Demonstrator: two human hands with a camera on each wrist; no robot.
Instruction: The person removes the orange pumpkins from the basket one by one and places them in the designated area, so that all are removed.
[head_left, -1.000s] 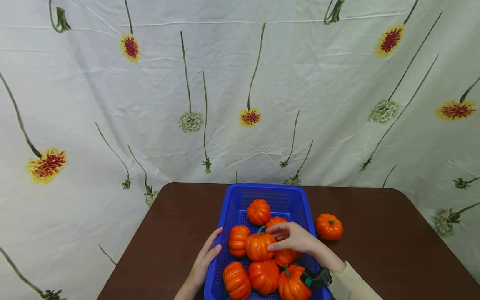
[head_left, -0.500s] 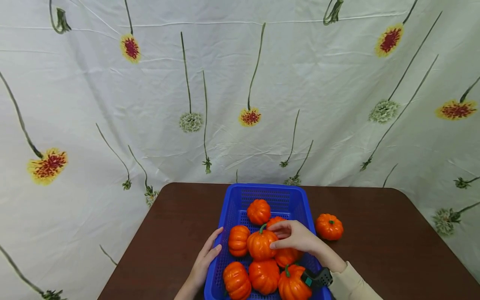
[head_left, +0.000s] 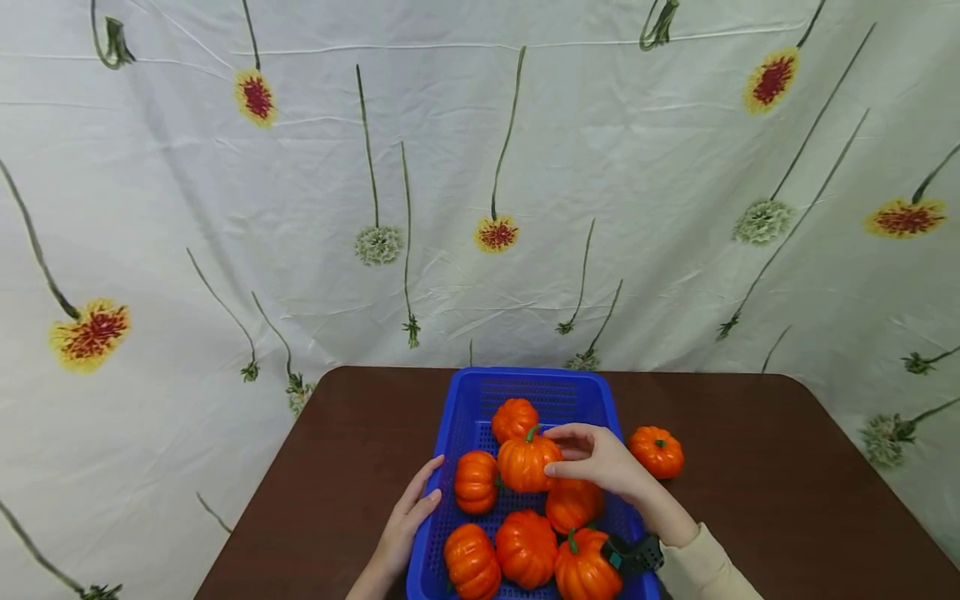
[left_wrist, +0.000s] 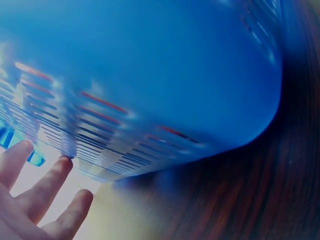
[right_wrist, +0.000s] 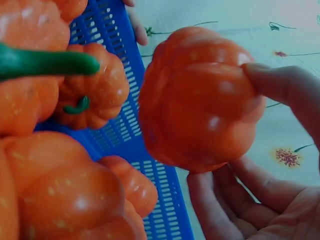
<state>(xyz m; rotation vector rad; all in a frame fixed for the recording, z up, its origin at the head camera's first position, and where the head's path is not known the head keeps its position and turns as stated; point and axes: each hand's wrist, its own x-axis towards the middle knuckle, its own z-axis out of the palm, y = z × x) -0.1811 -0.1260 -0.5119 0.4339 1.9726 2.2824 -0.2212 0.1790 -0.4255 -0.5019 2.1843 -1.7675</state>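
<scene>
A small orange pumpkin with a green stem point(head_left: 527, 463) is pinched between the thumb and fingers of my right hand point(head_left: 600, 460). It is raised over the blue plastic basket point(head_left: 463, 392). In the right wrist view the held pumpkin point(right_wrist: 200, 105) shows its ribbed side, with the thumb on one side and fingers beneath. My left hand point(head_left: 402, 521) rests its spread fingers against the basket's left side. The left wrist view shows those fingertips at the slotted wall point(left_wrist: 135, 115). Below and around the held pumpkin lie several more, including one pumpkin point(head_left: 476, 482) at the left wall.
One pumpkin point(head_left: 656, 452) sits on the dark brown table point(head_left: 738, 467), just right of the basket. A white cloth printed with flowers point(head_left: 420, 275) hangs behind the table. A dark watch point(head_left: 636, 553) is on the right wrist, over the basket's right side.
My right hand has lifted the pumpkin up and slightly away from me, so a gap shows beneath it. It now overlaps the rear pumpkin. The left hand stays in place.
</scene>
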